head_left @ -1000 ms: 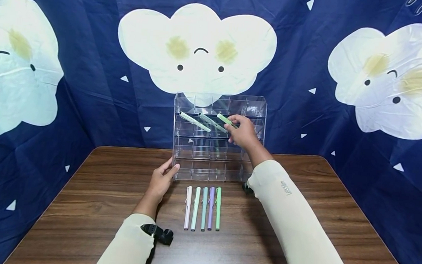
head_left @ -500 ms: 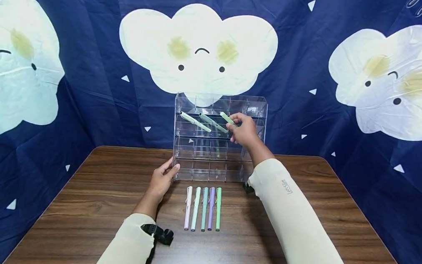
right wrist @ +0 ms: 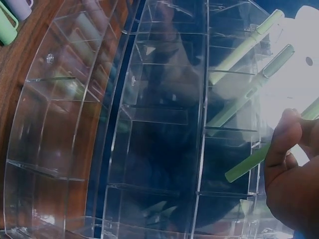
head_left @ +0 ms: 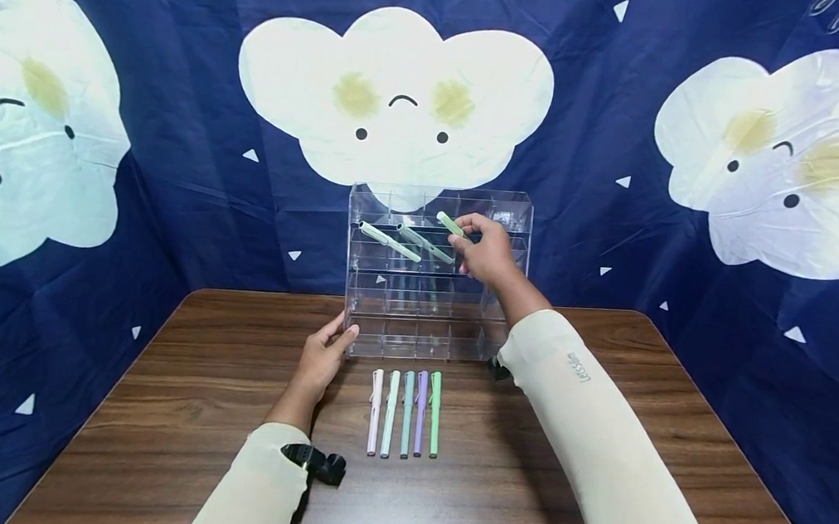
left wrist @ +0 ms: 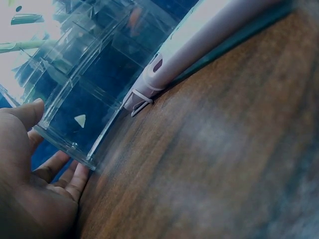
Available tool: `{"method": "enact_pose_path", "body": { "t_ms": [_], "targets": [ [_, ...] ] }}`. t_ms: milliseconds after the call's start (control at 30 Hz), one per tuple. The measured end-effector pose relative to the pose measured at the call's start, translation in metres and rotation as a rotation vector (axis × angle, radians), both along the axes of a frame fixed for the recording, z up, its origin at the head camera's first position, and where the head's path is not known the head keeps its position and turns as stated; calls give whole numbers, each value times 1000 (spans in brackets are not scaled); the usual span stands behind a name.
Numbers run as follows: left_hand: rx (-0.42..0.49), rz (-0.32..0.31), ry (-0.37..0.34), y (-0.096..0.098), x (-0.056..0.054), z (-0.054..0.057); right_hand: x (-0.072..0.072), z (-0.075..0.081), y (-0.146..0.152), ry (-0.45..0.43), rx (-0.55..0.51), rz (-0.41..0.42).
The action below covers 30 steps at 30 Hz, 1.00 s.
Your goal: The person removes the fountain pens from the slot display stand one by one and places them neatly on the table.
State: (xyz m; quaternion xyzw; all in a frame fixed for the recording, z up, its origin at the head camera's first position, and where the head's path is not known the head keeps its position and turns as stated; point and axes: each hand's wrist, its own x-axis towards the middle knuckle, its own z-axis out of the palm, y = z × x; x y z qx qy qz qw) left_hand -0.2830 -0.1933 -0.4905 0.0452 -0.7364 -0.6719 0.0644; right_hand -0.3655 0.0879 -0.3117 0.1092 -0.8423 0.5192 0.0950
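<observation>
A clear acrylic organizer [head_left: 399, 303] with rows of compartments stands upright on the table. My left hand [head_left: 321, 360] grips its lower left edge; in the left wrist view the thumb lies in front and the other fingers behind. At the upper rows, my right hand [head_left: 488, 250] pinches a light green pen [head_left: 449, 223], tilted. The right wrist view shows this pen's lower end [right wrist: 244, 168] over a compartment, though its depth is hard to tell. Left of it, a pale mint pen [head_left: 389, 241] and a grey-green pen [head_left: 424, 243] lean in neighbouring compartments.
Several pens lie side by side before the organizer: pink [head_left: 375, 412], pale mint [head_left: 389, 413], teal [head_left: 407, 415], purple [head_left: 420, 416] and green [head_left: 434, 417]. A dark blue cloth with clouds [head_left: 397, 85] hangs behind the wooden table [head_left: 229, 378].
My right hand has risen slightly with the light green pen, whose upper end now sits a little higher. The left hand keeps its hold on the organizer.
</observation>
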Motion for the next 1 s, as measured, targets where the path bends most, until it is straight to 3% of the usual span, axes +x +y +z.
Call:
{"method": "enact_pose_path", "body": {
  "t_ms": [300, 667, 1000],
  "targets": [
    [-51, 9, -7, 2, 0, 1, 7, 14, 4, 33, -49, 38],
    [-22, -2, -21, -1, 2, 1, 23, 40, 9, 178, -76, 87],
    [-24, 9, -12, 0, -1, 0, 43, 40, 17, 267, -86, 106]
  ]
}}
